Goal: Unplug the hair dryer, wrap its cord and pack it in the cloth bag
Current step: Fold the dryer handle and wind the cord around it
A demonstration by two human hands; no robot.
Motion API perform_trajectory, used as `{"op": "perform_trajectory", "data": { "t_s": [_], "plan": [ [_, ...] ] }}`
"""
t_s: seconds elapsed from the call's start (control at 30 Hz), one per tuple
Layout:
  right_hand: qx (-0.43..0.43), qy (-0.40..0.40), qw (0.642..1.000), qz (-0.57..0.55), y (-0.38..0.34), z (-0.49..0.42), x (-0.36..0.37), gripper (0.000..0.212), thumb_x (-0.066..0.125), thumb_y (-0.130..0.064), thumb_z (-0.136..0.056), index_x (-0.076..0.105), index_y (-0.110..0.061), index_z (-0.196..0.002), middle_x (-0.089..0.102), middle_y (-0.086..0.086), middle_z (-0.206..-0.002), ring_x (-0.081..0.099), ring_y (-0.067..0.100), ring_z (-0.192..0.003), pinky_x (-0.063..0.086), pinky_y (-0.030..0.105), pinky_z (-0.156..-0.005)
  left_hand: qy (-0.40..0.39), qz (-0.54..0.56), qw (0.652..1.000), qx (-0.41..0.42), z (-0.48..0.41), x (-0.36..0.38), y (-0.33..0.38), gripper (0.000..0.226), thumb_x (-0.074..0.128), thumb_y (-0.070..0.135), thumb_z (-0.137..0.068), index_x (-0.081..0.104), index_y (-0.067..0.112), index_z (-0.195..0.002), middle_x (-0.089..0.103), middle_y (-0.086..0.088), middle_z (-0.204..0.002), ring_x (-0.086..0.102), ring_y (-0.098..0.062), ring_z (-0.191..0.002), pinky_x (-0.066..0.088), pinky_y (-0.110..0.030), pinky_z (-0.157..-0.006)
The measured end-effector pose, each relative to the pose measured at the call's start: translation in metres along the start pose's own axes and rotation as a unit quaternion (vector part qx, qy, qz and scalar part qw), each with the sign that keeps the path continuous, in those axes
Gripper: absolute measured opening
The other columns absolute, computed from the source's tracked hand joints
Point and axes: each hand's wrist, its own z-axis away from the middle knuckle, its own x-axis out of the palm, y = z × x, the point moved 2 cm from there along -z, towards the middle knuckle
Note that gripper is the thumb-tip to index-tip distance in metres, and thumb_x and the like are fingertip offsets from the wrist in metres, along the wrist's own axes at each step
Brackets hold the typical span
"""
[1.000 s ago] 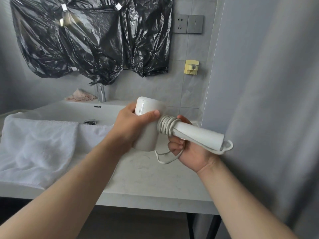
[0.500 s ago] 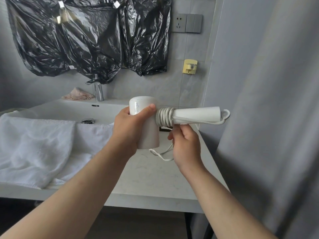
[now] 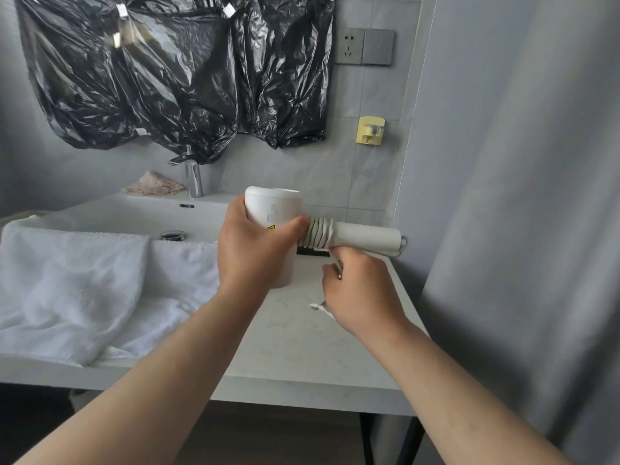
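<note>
The white hair dryer (image 3: 273, 209) is held above the counter, its barrel upright and its handle (image 3: 365, 237) pointing right. My left hand (image 3: 251, 250) grips the barrel. Several turns of the pale cord (image 3: 317, 233) are wound around the handle next to the barrel, and a strand runs along the handle to its far end. My right hand (image 3: 360, 286) is just under the handle and holds the cord's loose end, with the white plug (image 3: 322, 308) sticking out below my fingers. No cloth bag is in view.
A white towel (image 3: 84, 280) drapes over the sink's front edge at left. The sink (image 3: 141, 213) and faucet (image 3: 191, 176) stand behind. A wall socket (image 3: 350, 45) and yellow hook (image 3: 369, 129) are on the tiled wall. A grey curtain (image 3: 520, 196) hangs at right. The marble counter (image 3: 302, 347) lies below my hands.
My right hand came from under the handle to its front side, pulling the cord's loose end down. The handle levelled out and more cord is wound on it.
</note>
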Motion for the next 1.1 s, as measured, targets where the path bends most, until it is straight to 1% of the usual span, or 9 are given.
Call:
{"op": "perform_trajectory", "data": {
  "t_s": [0.1,0.17,0.23,0.37,0.53,0.7,0.87,0.97,1.1],
  "plan": [
    [0.017,0.09,0.993,-0.07,0.002,-0.001,-0.007,0.015,0.059,-0.016,-0.091,0.054,-0.015,-0.105,0.066,0.002,-0.075,0.06,0.025,-0.071,0.042,0.026,-0.058,0.012,-0.009,1.0,0.012,-0.002,0.0,0.005,0.05,0.085,0.045,-0.063,0.056,0.026,-0.098,0.061,0.015,-0.084,0.059,0.001,-0.075,0.048,-0.027,-0.061],
    [0.03,0.086,0.992,-0.086,0.004,-0.007,-0.01,0.039,0.062,-0.02,-0.091,0.052,-0.02,-0.128,0.067,-0.001,-0.073,0.054,0.014,-0.064,0.037,0.014,-0.055,0.012,0.002,1.0,0.004,-0.004,-0.001,0.003,0.051,0.086,0.045,-0.063,0.057,0.026,-0.1,0.062,0.014,-0.085,0.061,0.0,-0.076,0.048,-0.028,-0.063],
    [0.015,0.069,0.996,-0.049,0.007,-0.013,-0.013,0.05,0.064,-0.026,-0.09,0.052,-0.025,-0.138,0.063,-0.004,-0.063,0.046,0.008,-0.055,0.037,0.022,-0.059,0.004,-0.008,1.0,0.002,-0.004,-0.001,0.002,0.052,0.085,0.046,-0.062,0.056,0.027,-0.101,0.062,0.014,-0.086,0.06,0.0,-0.077,0.048,-0.028,-0.064],
    [0.001,0.048,0.999,-0.016,0.01,-0.02,-0.018,0.045,0.068,-0.032,-0.087,0.061,-0.031,-0.131,0.075,0.006,-0.086,0.064,0.024,-0.079,0.043,0.026,-0.067,-0.009,-0.037,0.999,0.022,-0.002,-0.002,0.003,0.053,0.082,0.05,-0.06,0.057,0.029,-0.103,0.063,0.016,-0.086,0.06,-0.002,-0.079,0.047,-0.03,-0.066],
    [0.0,0.042,0.999,-0.026,0.011,-0.021,-0.017,0.042,0.069,-0.032,-0.087,0.062,-0.031,-0.129,0.075,0.003,-0.111,0.068,0.023,-0.103,0.053,0.033,-0.081,-0.017,-0.066,0.997,0.047,0.001,-0.005,0.007,0.053,0.083,0.049,-0.062,0.054,0.03,-0.102,0.062,0.016,-0.087,0.062,-0.01,-0.083,0.053,-0.037,-0.073],
    [-0.003,0.032,0.999,-0.01,0.01,-0.019,-0.018,0.042,0.068,-0.031,-0.088,0.062,-0.03,-0.129,0.075,0.003,-0.108,0.067,0.029,-0.103,0.053,0.038,-0.081,-0.026,-0.1,0.993,0.063,0.005,-0.003,0.01,0.058,0.081,0.052,-0.063,0.053,0.029,-0.107,0.063,0.014,-0.092,0.061,-0.016,-0.088,0.052,-0.037,-0.076],
    [-0.015,-0.091,0.995,0.024,0.003,-0.022,-0.027,0.022,0.069,-0.028,-0.083,0.067,-0.03,-0.105,0.052,-0.015,-0.062,0.054,0.014,-0.067,0.033,0.019,-0.052,-0.052,-0.134,0.985,0.092,0.002,-0.005,0.009,0.056,0.081,0.053,-0.063,0.051,0.03,-0.105,0.061,0.013,-0.092,0.058,-0.016,-0.086,0.048,-0.035,-0.071],
    [-0.008,-0.135,0.991,-0.011,0.006,-0.027,-0.029,0.038,0.06,-0.014,-0.085,0.056,-0.032,-0.118,0.062,-0.009,-0.074,0.058,0.012,-0.071,0.038,0.018,-0.055,-0.038,-0.137,0.986,0.087,-0.002,-0.007,0.012,0.054,0.08,0.051,-0.065,0.049,0.031,-0.105,0.06,0.012,-0.094,0.056,-0.016,-0.086,0.043,-0.033,-0.068],
    [-0.034,-0.14,0.989,-0.017,-0.001,-0.027,-0.021,0.04,0.059,-0.018,-0.093,0.046,-0.031,-0.128,0.066,-0.009,-0.092,0.054,0.012,-0.08,0.038,0.021,-0.069,-0.009,-0.118,0.993,0.002,-0.009,-0.003,0.013,0.057,0.076,0.052,-0.067,0.049,0.025,-0.109,0.055,0.014,-0.086,0.058,-0.02,-0.088,0.044,-0.033,-0.069]
  ]
}}
